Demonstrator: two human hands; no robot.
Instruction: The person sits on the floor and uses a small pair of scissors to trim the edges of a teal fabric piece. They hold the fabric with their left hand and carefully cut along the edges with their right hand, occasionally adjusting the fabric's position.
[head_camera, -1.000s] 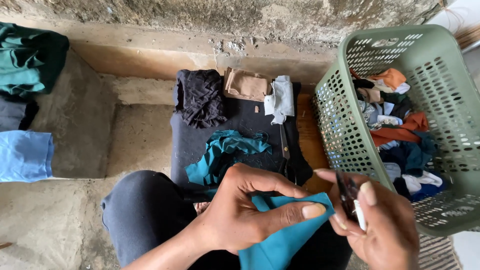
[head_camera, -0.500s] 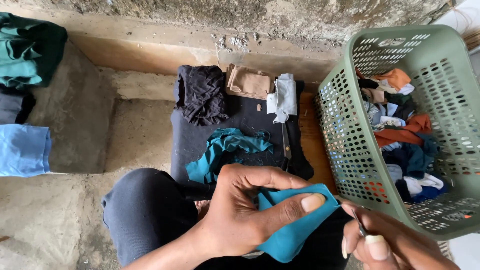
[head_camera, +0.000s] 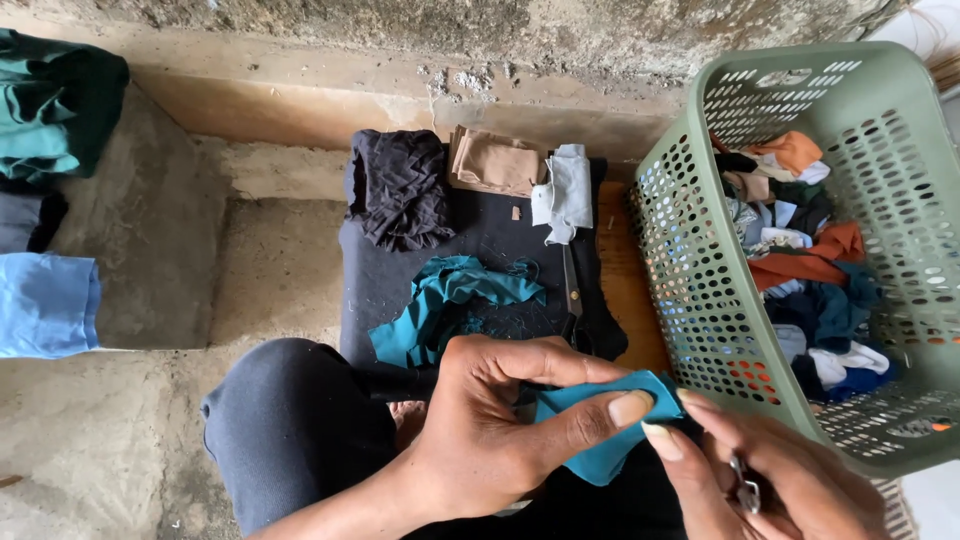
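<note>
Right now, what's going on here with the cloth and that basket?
A seated person pinches a small teal piece of fabric between the thumb and fingers of the left hand. The right hand meets its edge and holds a small metal object, too hidden to identify. Ahead, a dark cloth-covered surface carries crumpled teal scraps, black scissors and folded pieces. A green perforated plastic basket of mixed cloth stands on the right.

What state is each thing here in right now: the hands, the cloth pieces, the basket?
Left hand: pinching the teal cloth piece.
Right hand: fingertips on that piece, small metal tool in its grip.
Teal scraps: crumpled, loose on the dark cloth.
Black fabric: bunched.
Tan pieces: stacked flat.
Scissors: lying closed.
Green basket: tilted, partly filled with mixed cloth.
</note>
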